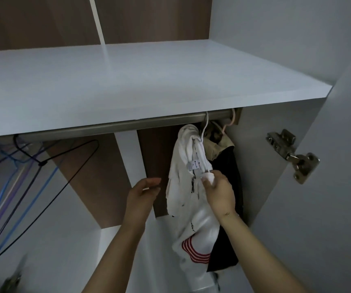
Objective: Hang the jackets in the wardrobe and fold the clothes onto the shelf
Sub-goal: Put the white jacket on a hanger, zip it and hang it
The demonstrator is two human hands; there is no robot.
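White jacket hangs from the rail at its right end, long axis straight down, a dark jacket just behind it. My right hand pinches the white jacket's front edge at chest height. My left hand sits just left of it, fingers relaxed, holding nothing, not touching. Judgement: the left is nearer the loose left side, so it should straighten that. Shelf sits above the rail.

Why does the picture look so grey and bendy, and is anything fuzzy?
Head view: the light is dim and bluish, so the white shelf looks grey; the wide lens bends the shelf edge and rail; the coloured hangers at the left edge are smeared; the white jacket, held by the right hand, is soft but readable.
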